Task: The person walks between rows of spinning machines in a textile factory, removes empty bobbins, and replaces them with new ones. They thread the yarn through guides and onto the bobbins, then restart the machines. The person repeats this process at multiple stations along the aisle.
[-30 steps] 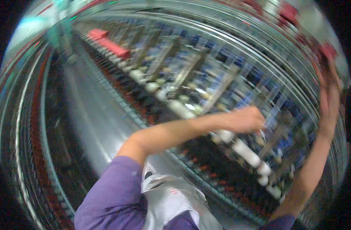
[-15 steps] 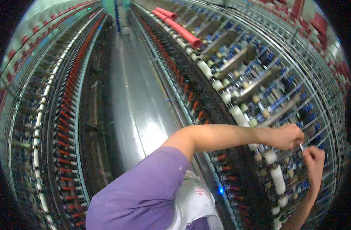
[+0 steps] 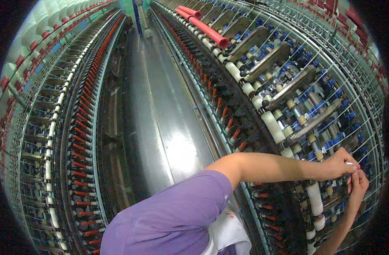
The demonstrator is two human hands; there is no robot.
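Over the rollers of the spinning frame on the right, my two hands meet, fingertips close together. My left hand [image 3: 337, 165] is pinched closed on a small white strand [image 3: 350, 163], which sticks out at the fingertips. Just below it my right hand [image 3: 358, 182] has its fingers bent and pressed together, touching or nearly touching the left fingers. Whatever it may grip is hidden. Under and beside the hands run white rollers [image 3: 273, 126], metal arms [image 3: 291, 88] and blue fittings on the spinning frame.
Two red tubes [image 3: 209, 33] lie on the frame farther along. A row of orange-red bobbins [image 3: 224, 114] runs below the rollers. Another spinning frame with bobbins [image 3: 81, 163] lines the left side. A shiny grey aisle floor [image 3: 160, 102] lies between. Thin rods [image 3: 330, 100] cross the right side.
Both hands have moved slightly right and lower in the view and come closer together. The white strand shifted with them. The view has moved a little too.
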